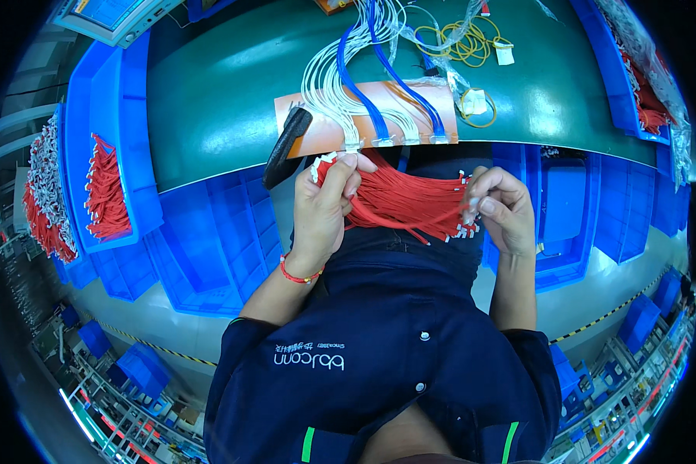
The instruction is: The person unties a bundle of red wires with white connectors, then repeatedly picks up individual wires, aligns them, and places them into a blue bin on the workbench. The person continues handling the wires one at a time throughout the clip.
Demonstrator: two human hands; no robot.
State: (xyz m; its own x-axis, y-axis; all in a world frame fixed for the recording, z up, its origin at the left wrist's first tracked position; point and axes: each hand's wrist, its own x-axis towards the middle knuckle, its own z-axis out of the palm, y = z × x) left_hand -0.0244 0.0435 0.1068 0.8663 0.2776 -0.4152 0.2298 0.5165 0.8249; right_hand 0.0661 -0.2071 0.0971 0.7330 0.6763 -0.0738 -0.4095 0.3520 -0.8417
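Observation:
A thick bundle of red cables with small white connectors at its ends lies across my lap, below the table edge. On its left end, my left hand is closed, thumb and fingers pinching red cables just below their white connectors. My right hand is at the other end, with thumb and forefinger together on a red cable by the white connectors. Its fingertips partly hide that cable's end. Just beyond my hands, an orange board at the table edge carries white cables and blue cables in clear connectors.
A black padded bar juts from the green table edge at left. Yellow cables with tags lie at the back. Blue bins with red cables stand left and right; more blue bins sit below the table. A monitor is far left.

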